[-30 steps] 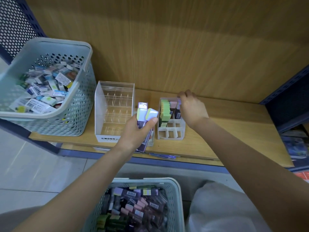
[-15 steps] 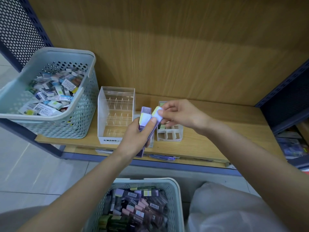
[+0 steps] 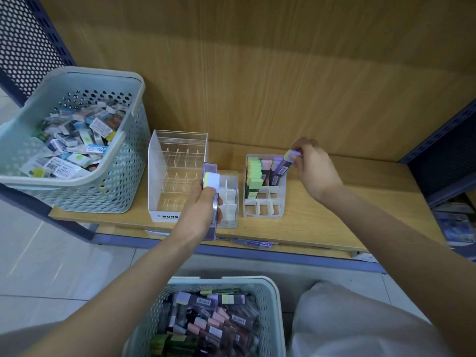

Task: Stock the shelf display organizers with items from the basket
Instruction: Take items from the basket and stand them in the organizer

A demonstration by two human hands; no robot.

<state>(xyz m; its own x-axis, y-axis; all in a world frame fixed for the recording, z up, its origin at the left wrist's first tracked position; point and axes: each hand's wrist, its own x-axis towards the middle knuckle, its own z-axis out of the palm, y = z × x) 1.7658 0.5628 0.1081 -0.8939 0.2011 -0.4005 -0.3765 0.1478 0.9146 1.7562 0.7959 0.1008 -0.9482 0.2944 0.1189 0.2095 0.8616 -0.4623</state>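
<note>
The right hand [image 3: 314, 173] pinches a purple pack [image 3: 288, 163] by its top end, tilted over the back right corner of the white organizer [image 3: 262, 213]. Its lower end seems to sit inside a cell, though the view is soft there. Green packs [image 3: 253, 173] fill the organizer's left column. The left hand [image 3: 199, 212] grips two more packs [image 3: 211, 180] above a small clear organizer [image 3: 230, 202] on the wooden shelf [image 3: 347, 217]. The basket [image 3: 274, 300] lies below.
</note>
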